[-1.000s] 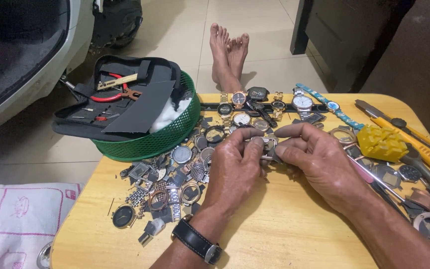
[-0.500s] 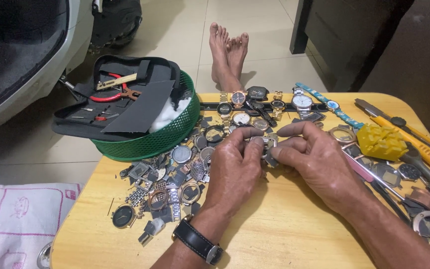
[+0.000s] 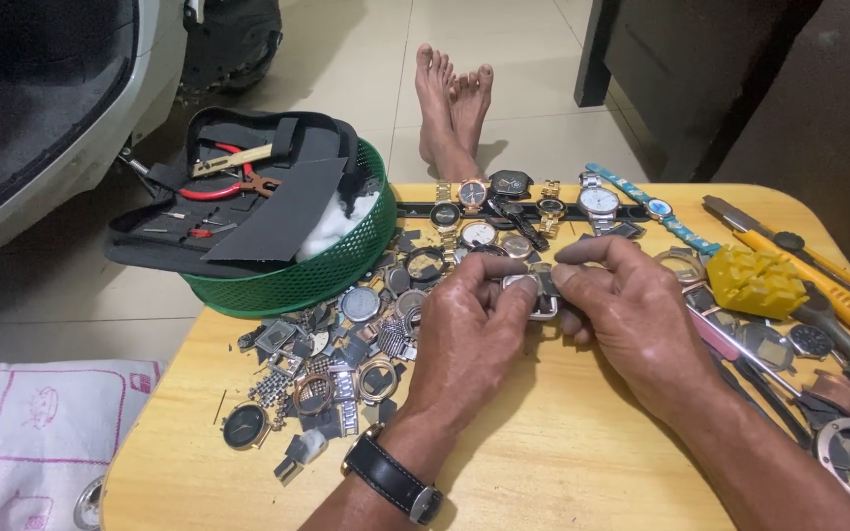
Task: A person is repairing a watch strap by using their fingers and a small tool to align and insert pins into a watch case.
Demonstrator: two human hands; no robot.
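Gripping watch case [image 3: 535, 291] w/ both hands [image 3: 563, 315]

Green mesh basket [image 3: 317, 280] at the left back of the yellow wooden table [image 3: 563, 462], topped by a black tool pouch [image 3: 277, 202] with red-handled pliers [image 3: 223, 187]. Loose watch cases and strap links [image 3: 341, 354] heaped beside it. Row of wristwatches [image 3: 533, 206] along the far edge. Yellow block-shaped holder [image 3: 755, 280] and yellow utility knife [image 3: 838, 290] to the right.
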